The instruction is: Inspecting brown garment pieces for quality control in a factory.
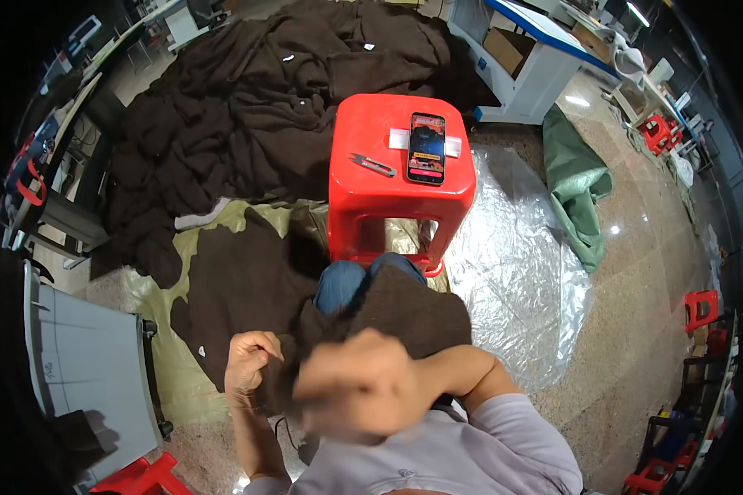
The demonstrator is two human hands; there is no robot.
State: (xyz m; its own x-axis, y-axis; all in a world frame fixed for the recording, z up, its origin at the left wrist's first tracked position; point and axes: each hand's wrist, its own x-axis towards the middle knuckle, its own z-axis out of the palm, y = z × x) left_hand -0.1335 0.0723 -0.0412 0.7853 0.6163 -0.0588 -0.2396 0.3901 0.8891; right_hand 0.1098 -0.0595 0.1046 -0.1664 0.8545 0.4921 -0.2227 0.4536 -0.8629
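The blurred right hand (pixel 362 381) and curled left hand (pixel 252 356) are near fuzzy brown cloth (pixel 417 312), both grips unclear.

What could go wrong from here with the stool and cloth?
1. The knees sit close to the red stool; a bump might jolt the phone or the loose snips.
2. The brown cloth lies partly on the floor sheet, so it might get trodden on.
3. The blurred right hand hides some cloth; a snag there could go unseen.
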